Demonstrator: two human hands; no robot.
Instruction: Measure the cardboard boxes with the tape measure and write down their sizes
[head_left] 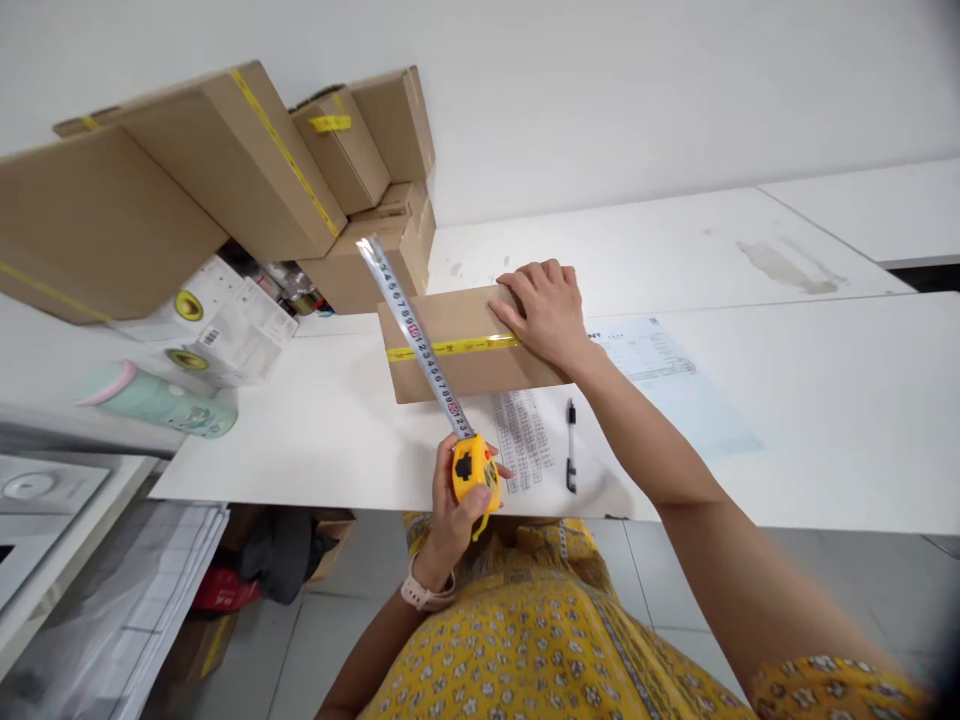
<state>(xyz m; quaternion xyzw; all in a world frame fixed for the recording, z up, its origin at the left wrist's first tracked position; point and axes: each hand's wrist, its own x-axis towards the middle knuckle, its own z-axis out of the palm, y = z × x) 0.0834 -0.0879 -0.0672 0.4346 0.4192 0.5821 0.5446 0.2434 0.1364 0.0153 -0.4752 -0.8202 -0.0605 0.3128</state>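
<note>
My left hand (456, 500), with a pink watch on its wrist, is closed round a yellow tape measure (476, 472). Its metal blade (416, 335) is pulled out and slants up to the left across the left end of a small cardboard box (450, 375). A yellow tape strip runs along the box. My right hand (546, 312) grips the box's right end, fingers over the far edge and thumb on the upper face. Whether the blade touches the box I cannot tell. Under and beside the box lie a printed sheet (525, 445) and a black-and-clear pen (571, 445).
Taped cardboard boxes (225, 160) are stacked at the left against the wall. Before them stand a white carton with avocado pictures (232, 320) and a mint-green tumbler (172, 400). A bluish printed form (675, 390) lies on the white table (825, 420), right of my hand.
</note>
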